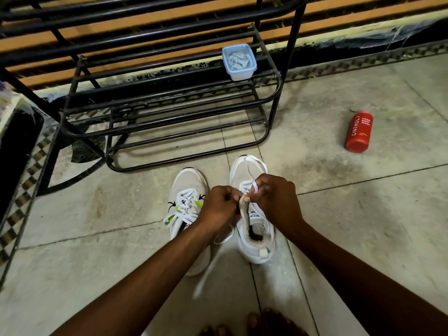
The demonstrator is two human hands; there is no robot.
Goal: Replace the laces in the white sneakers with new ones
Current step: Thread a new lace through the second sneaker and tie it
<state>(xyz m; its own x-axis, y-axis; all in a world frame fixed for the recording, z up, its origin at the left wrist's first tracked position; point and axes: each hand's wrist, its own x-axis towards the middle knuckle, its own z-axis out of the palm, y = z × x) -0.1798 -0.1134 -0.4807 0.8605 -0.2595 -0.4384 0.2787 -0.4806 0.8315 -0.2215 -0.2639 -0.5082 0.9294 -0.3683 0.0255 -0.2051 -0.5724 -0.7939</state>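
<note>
I see both hands over the right sneaker on the floor: left hand curled on its tongue and lace, right hand pinching the lace. Left sneaker just beside, laced. Lace container on rack.

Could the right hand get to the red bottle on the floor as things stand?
Probably not right away: the right hand is pinching the lace over the right sneaker. The floor toward the red bottle looks free, but it lies well off.
</note>
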